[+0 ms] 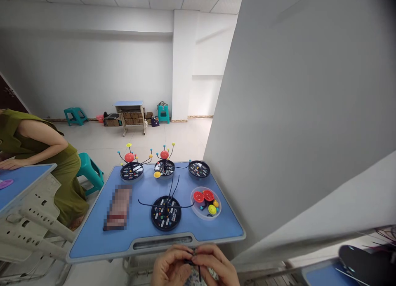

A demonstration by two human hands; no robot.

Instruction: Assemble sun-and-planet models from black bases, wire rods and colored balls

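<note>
Just below the desk's front edge, my left hand (pixel 171 266) and my right hand (pixel 219 266) meet, fingers closed on a small black plastic part (pixel 199 273) with a thin rod pointing down. Most of that part is hidden by my fingers. Nearest to them on the desk stands a round black base (pixel 166 221) with printed labels and several thin, curved black arms. To its right, a clear plastic bowl (pixel 201 215) contains red half-spheres (pixel 198 197), a yellow cup-shaped piece (pixel 212 209) and small loose pieces.
Two solar system models (pixel 129 158) (pixel 164 154) with red balls stand at the back of the blue desk (pixel 142 232), beside another round black base (pixel 199 169). A blurred pinkish packet (pixel 119 205) lies left. A wall (pixel 278 113) borders the right. A person (pixel 40 150) sits at another desk.
</note>
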